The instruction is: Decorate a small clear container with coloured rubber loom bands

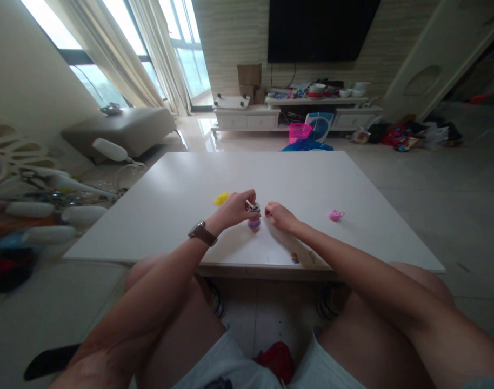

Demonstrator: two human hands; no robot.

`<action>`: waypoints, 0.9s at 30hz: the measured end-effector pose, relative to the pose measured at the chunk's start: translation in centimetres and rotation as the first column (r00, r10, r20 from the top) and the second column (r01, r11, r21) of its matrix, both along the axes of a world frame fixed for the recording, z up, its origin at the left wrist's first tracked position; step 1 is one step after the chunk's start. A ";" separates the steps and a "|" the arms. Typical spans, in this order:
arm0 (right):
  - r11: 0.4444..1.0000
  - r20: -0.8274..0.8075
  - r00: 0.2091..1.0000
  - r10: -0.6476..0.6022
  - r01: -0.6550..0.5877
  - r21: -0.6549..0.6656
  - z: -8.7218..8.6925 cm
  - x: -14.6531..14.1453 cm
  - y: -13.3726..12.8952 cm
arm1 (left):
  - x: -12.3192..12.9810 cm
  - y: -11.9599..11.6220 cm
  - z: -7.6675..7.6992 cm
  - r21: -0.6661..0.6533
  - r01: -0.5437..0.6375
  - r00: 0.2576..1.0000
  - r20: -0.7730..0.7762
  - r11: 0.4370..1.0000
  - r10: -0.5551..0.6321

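On the white table (271, 167) stands a small upright container (254, 223) with pink and blue bands and a dark, patterned top. Around its upper part are the fingers of my left hand (235, 209), closed on it; a watch is on that wrist. Just right of the container, my right hand (280, 216) hovers close to the tabletop with its fingers pinched together. Whatever they hold, if anything, is too small to make out. Behind my left hand lies a crumpled yellow thing (221, 199). Farther right sits a small pink object (335, 215) with a loop.
Near the front edge, by my right forearm, lies a tiny brown and blue piece (294, 258). Beyond the table stand a pink basket (299, 132) and a low white TV cabinet (247, 120). A grey bench (121, 127) is at the left by the windows.
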State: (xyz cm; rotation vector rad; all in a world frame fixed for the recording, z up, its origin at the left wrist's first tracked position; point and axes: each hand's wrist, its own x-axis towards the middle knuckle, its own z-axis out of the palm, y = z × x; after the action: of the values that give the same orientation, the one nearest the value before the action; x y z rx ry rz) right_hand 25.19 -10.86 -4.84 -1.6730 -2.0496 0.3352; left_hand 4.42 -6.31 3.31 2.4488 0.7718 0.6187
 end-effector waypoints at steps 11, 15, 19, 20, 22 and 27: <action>0.962 -0.557 0.826 0.087 0.077 0.264 8.2 -1.1 -2.9 | 1.1 -0.6 -1.1 -0.102 0.049 0.996 0.078 0.994 -0.041; 0.970 -0.581 0.812 0.058 0.093 0.226 7.2 -1.5 -2.9 | 1.3 -0.6 -1.4 -0.118 0.077 0.993 0.095 0.990 -0.066; 0.976 -0.607 0.792 0.058 0.084 0.203 6.7 -2.1 -2.4 | 1.4 -0.6 -1.7 -0.133 0.101 0.988 0.127 0.986 -0.084; 0.977 -0.605 0.794 0.058 0.078 0.197 6.6 -2.2 -2.4 | 1.4 -0.6 -1.7 -0.135 0.104 0.988 0.131 0.985 -0.087; 0.978 -0.581 0.812 0.052 0.075 0.193 6.7 -2.5 -2.4 | 1.4 -0.5 -1.7 -0.140 0.114 0.987 0.130 0.984 -0.096; 0.962 -0.499 0.865 0.054 0.088 0.257 7.0 -2.5 -2.7 | 1.5 -0.5 -2.0 -0.144 0.124 0.985 0.133 0.982 -0.105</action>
State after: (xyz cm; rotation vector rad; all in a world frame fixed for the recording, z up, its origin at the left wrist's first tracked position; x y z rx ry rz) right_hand 22.70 -13.52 2.19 -1.2695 -1.6045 0.4124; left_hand 5.92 -6.79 1.30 2.2737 0.6000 0.6385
